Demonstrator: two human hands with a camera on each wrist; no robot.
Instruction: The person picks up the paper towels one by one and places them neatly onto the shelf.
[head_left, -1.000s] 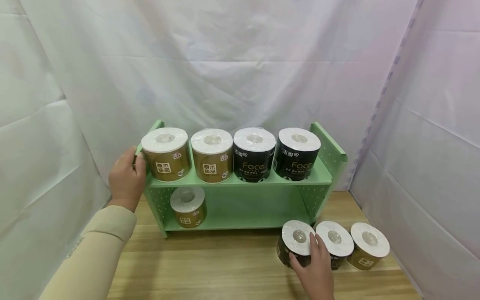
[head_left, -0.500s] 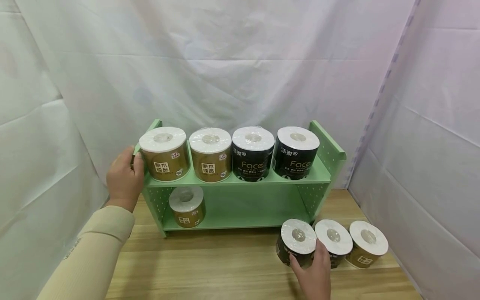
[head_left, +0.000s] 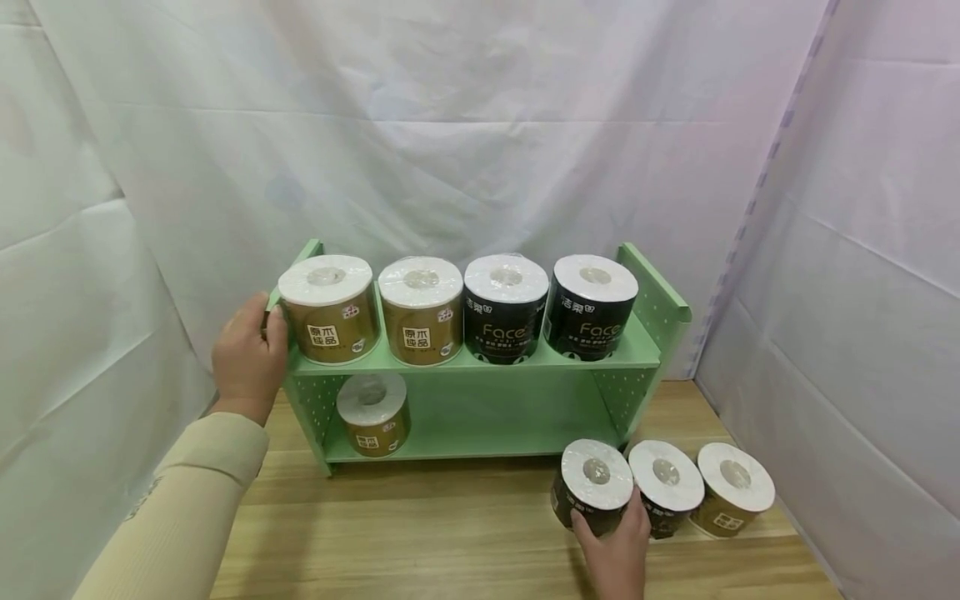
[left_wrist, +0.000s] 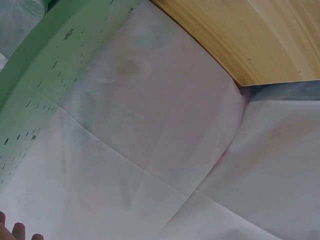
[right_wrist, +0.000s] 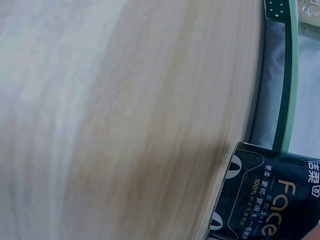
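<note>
Count so far: two brown rolls (head_left: 330, 321) and two black rolls (head_left: 592, 325) stand upright in a row on the upper shelf (head_left: 647, 350) of a green rack (head_left: 495, 408); one lone brown roll (head_left: 375, 421) stands at the left end of the lower shelf (head_left: 480, 448); that makes five rolls on the rack, three on the table (head_left: 375, 533); I judge the work past halfway, with the lower shelf bare to the right of its single roll.

The three off the rack sit near its front right corner: a near black roll (head_left: 596, 475), a second black roll (head_left: 667, 479) just beside it, an outer brown roll (head_left: 735, 492) at the right end; right hand (head_left: 617, 546) grips the near black roll, thumb on its front, fingers on the side facing its neighbour; cannot tell whether it bears weight; left hand (head_left: 249, 358) pinches the edge of the rack's left side panel (left_wrist: 55, 52), thumb in front, fingers partly hidden.

Surface: pale wood grain running crosswise, rack standing directly on it; room: whitish creased cloth (head_left: 465, 167) hangs behind and on both sides, faintly pink at right; a cream sleeve (head_left: 206, 471) covers the left forearm.
</note>
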